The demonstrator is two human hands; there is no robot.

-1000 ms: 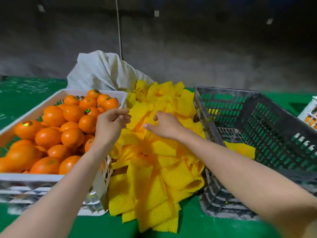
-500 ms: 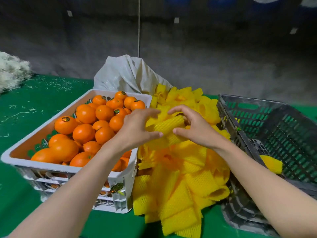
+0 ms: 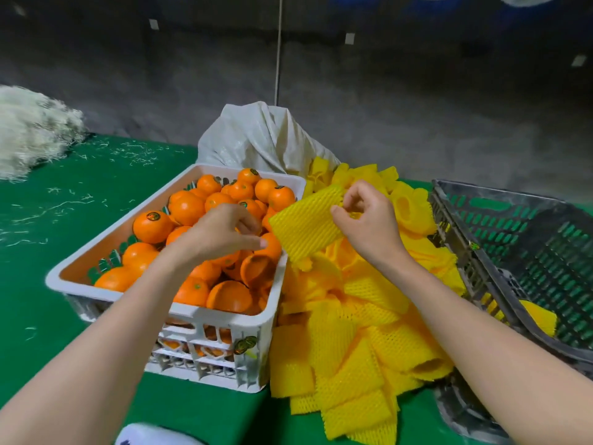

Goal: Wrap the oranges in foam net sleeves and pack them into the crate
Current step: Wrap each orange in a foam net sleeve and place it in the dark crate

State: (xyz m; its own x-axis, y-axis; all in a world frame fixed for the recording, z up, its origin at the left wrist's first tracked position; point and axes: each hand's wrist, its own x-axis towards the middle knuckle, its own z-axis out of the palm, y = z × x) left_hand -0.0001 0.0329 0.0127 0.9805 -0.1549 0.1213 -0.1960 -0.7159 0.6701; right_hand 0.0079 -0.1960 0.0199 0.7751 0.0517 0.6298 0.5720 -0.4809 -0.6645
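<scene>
Presently: right hand pinches foam net sleeve; left hand, nine o'clock of it, curled over oranges, grip perhaps empty, cannot tell.

Left of the white plastic crate of oranges, the green table cover lies open. A heap of yellow foam net sleeves fills the gap to the dark grey slotted crate, open from above.

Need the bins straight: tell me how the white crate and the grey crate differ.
The white crate is heaped with bare oranges; the grey crate holds just one yellow foam-netted item in view. The white crate stands left of the sleeve pile, the grey crate right. Both are slotted plastic.
</scene>
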